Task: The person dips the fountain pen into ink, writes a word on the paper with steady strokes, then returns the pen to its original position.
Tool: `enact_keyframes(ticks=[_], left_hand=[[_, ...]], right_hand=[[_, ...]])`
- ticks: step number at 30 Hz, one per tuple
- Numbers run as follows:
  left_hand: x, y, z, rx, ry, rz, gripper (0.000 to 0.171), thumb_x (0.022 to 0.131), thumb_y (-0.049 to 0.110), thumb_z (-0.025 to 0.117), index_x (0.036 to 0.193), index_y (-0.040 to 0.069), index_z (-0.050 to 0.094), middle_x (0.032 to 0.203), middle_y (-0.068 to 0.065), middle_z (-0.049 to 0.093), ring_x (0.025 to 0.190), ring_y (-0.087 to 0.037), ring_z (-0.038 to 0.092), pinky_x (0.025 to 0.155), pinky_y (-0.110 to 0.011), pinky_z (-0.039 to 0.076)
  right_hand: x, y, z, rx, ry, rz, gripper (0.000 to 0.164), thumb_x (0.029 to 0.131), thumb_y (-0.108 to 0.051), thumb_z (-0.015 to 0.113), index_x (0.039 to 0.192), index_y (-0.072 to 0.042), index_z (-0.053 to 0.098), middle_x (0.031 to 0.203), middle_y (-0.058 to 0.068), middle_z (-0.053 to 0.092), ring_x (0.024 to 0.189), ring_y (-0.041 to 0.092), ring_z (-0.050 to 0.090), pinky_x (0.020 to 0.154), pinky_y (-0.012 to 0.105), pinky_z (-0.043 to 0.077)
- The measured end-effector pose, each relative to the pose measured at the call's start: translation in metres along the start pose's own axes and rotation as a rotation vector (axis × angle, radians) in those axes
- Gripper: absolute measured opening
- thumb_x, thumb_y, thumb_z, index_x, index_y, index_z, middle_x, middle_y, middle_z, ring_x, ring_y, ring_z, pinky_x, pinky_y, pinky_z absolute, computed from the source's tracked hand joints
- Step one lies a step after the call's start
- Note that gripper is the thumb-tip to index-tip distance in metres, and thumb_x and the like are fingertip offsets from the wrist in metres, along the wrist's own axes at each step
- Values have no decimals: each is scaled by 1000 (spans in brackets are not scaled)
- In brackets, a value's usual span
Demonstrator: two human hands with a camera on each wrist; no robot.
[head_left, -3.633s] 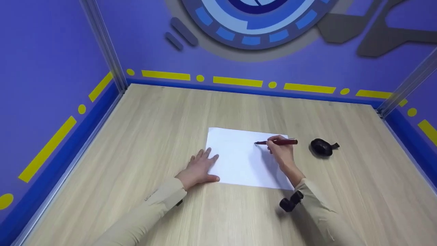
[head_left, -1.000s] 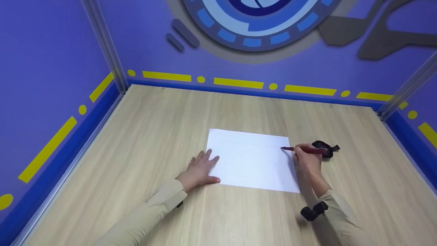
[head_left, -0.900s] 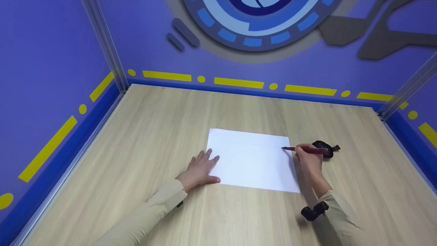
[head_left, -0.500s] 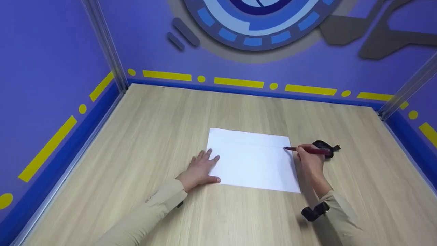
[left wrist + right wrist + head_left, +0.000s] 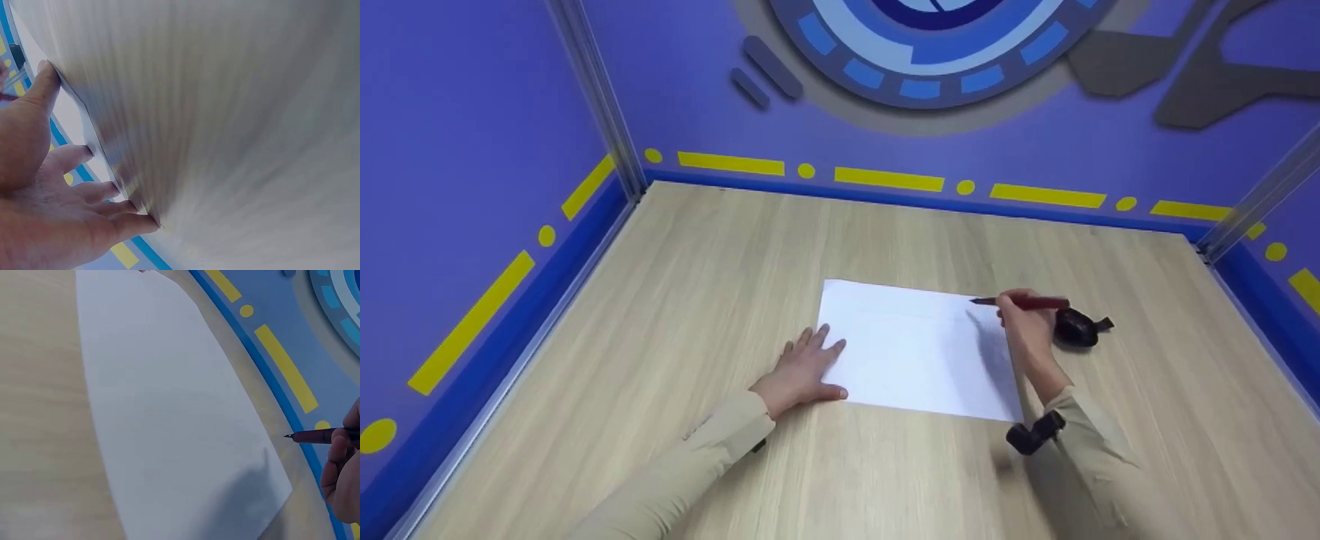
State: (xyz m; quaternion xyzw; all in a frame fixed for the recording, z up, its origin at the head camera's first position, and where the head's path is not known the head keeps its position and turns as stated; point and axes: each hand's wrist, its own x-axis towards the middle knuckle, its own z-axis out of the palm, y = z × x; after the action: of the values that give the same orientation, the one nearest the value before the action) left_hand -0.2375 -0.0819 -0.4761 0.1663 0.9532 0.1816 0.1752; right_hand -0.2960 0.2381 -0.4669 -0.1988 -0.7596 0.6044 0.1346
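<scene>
A white sheet of paper lies on the wooden table, with a faint line across its upper part. My left hand rests with spread fingers on the sheet's left edge; the left wrist view shows its fingertips down at the surface. In my right hand I pinch a dark red fountain pen over the paper's upper right corner. Its nib is raised off the sheet, and the hand's shadow falls on the paper.
Just right of my right hand sits a small round black object with a short stub. Blue-purple panels with yellow marks stand behind and at both sides of the table. A black wrist camera hangs by the right sleeve.
My right hand moved the pen rightward across the paper, leaving a faint line, then lifted it up and away toward the far edge. The left hand stayed in place.
</scene>
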Motion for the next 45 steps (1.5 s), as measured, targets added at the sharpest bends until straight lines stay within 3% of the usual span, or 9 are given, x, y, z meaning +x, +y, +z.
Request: enact_keyframes(ticks=[7, 17, 37, 45], left_hand=[[2, 2, 2, -3, 3, 36, 82, 79, 43, 69, 147, 13, 32, 157, -17, 14, 145, -42, 10, 115, -60, 15], [3, 5, 3, -8, 0, 20, 83, 79, 45, 69, 147, 15, 32, 158, -15, 13, 145, -40, 10, 116, -59, 14], [2, 1, 0, -12, 1, 0, 81, 80, 44, 68, 147, 16, 31, 158, -14, 13, 145, -40, 10, 116, -58, 13], [1, -3, 1, -10, 12, 1, 83, 79, 45, 68, 147, 14, 31, 158, -15, 13, 145, -41, 10, 116, -59, 14]], right_hand=[[4, -7, 27, -45, -36, -112, 12, 79, -9, 56, 87, -3, 63, 56, -9, 56, 51, 1, 53, 49, 16, 43], [-3, -4, 53, -54, -100, -117, 10, 79, -8, 56, 85, -3, 62, 56, -9, 55, 56, 11, 58, 49, 16, 44], [-12, -2, 63, -44, -114, -100, 9, 78, -8, 57, 83, -4, 63, 53, -9, 55, 53, 12, 56, 47, 16, 42], [-18, 2, 62, -85, -130, -93, 14, 80, -11, 57, 88, -2, 64, 60, -3, 59, 55, 11, 57, 49, 17, 42]])
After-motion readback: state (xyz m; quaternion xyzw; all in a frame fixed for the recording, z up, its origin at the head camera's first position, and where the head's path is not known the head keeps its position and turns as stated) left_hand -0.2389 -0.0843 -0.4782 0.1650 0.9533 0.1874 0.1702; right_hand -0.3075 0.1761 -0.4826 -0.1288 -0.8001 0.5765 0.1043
